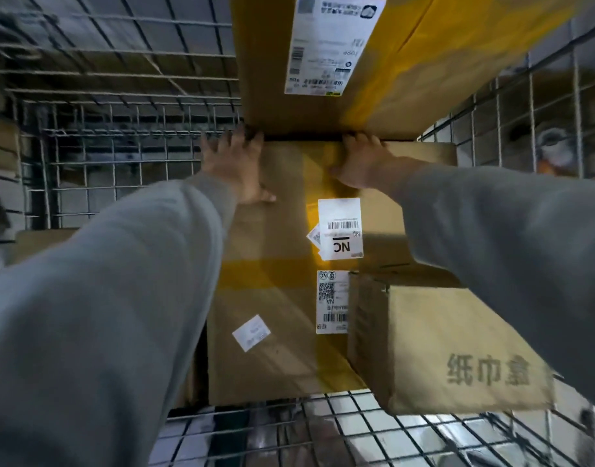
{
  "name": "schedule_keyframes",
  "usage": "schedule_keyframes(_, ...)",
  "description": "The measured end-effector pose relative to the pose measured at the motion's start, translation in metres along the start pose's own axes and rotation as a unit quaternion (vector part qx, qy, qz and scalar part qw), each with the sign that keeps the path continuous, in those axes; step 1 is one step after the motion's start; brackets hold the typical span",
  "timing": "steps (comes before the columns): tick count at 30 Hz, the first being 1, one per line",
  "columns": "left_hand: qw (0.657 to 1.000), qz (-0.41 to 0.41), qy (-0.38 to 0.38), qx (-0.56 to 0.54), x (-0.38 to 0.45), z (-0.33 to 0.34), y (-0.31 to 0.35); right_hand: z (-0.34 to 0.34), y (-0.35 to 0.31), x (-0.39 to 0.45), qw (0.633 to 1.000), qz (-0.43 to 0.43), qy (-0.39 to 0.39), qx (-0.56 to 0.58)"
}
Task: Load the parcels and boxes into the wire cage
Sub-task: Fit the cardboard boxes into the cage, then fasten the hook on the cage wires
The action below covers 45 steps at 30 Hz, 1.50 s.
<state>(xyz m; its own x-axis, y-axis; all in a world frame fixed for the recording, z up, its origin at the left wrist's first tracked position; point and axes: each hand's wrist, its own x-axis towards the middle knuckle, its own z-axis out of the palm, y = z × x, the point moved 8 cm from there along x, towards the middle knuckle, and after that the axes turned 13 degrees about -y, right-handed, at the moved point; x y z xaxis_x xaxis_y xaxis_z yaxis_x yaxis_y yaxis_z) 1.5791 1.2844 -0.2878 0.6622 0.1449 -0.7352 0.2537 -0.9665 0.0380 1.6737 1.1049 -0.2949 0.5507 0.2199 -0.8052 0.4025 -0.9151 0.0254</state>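
A large cardboard box (323, 109) with yellow tape and a white shipping label stands against the far side of the wire cage (121, 146). My left hand (237, 163) and my right hand (360, 163) both grip its lower edge, and the fingertips are hidden in the dark gap under it. Below the hands lies a big flat cardboard box (272, 298) with yellow tape and several white labels. A smaller box (457, 348) with printed characters sits tilted on its near right corner.
Wire mesh walls close in on the left, right (525, 112) and near side (323, 433). A deep open gap runs along the left of the boxes, with a flat cardboard piece (43, 244) low down in it. More goods are dimly visible outside the right mesh.
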Motion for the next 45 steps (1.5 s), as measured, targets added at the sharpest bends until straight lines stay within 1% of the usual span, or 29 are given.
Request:
schedule_keyframes(3, 1.000, -0.008, -0.011, -0.008, 0.008, 0.000, 0.002, 0.005, 0.004, 0.001, 1.000, -0.009, 0.013, -0.001)
schedule_keyframes(7, 0.999, -0.027, -0.041, -0.001, -0.004, 0.024, 0.007, 0.025, 0.004, -0.010, 0.999, -0.032, -0.008, -0.020)
schedule_keyframes(9, 0.998, -0.030, -0.058, 0.002, -0.012, 0.031, 0.009, 0.034, 0.005, -0.016, 0.999, -0.035, -0.006, -0.017)
schedule_keyframes(11, 0.998, -0.025, -0.058, -0.004, -0.016, 0.030, 0.007, 0.034, 0.004, -0.019, 0.999, -0.036, -0.005, -0.008)
schedule_keyframes(14, 0.998, -0.004, -0.053, -0.024, -0.017, 0.031, 0.006, 0.035, 0.004, -0.019, 0.999, -0.027, -0.027, -0.013)
schedule_keyframes(17, 0.999, 0.004, -0.031, -0.038, -0.031, 0.036, 0.005, 0.034, 0.004, -0.026, 0.998, -0.011, -0.048, 0.026)
schedule_keyframes(18, 0.998, 0.002, -0.037, -0.047, -0.040, 0.043, 0.004, 0.031, 0.001, -0.032, 0.999, -0.003, -0.039, 0.038)
schedule_keyframes(20, 0.991, -0.010, -0.081, -0.104, -0.061, 0.066, -0.001, 0.024, -0.016, -0.048, 0.999, -0.004, -0.002, 0.054)
schedule_keyframes(21, 0.981, -0.016, -0.109, -0.162, -0.074, 0.078, -0.002, 0.022, -0.029, -0.058, 0.998, -0.018, 0.008, 0.059)
schedule_keyframes(22, 0.962, -0.025, -0.130, -0.238, -0.090, 0.085, -0.004, 0.020, -0.047, -0.069, 0.997, -0.041, 0.013, 0.059)
schedule_keyframes(23, 0.940, -0.025, -0.133, -0.312, -0.104, 0.086, -0.004, 0.020, -0.065, -0.082, 0.996, -0.068, 0.010, 0.052)
schedule_keyframes(24, 0.922, -0.021, -0.130, -0.365, -0.120, 0.083, -0.004, 0.022, -0.084, -0.097, 0.995, -0.095, 0.001, 0.039)
schedule_keyframes(28, 0.885, -0.005, -0.127, -0.449, -0.175, 0.054, -0.016, 0.014, -0.148, -0.169, 0.985, -0.172, 0.009, 0.018)
schedule_keyframes(31, 0.853, 0.013, -0.092, -0.513, -0.236, 0.027, -0.040, 0.000, -0.185, -0.242, 0.977, -0.209, 0.025, 0.020)
schedule_keyframes(36, 0.814, 0.044, 0.016, -0.579, -0.366, -0.019, -0.084, -0.030, -0.233, -0.380, 0.949, -0.264, 0.131, 0.111)
schedule_keyframes(38, 0.790, 0.055, 0.070, -0.606, -0.425, -0.025, -0.105, -0.031, -0.252, -0.435, 0.928, -0.299, 0.162, 0.151)
schedule_keyframes(40, 0.753, 0.085, 0.109, -0.644, -0.485, -0.024, -0.119, -0.027, -0.271, -0.493, 0.901, -0.342, 0.193, 0.183)
schedule_keyframes(42, 0.728, 0.099, 0.145, -0.663, -0.540, -0.018, -0.129, -0.018, -0.283, -0.543, 0.878, -0.373, 0.213, 0.212)
schedule_keyframes(45, 0.701, 0.122, 0.175, -0.680, -0.609, 0.009, -0.136, 0.014, -0.296, -0.607, 0.844, -0.415, 0.201, 0.273)
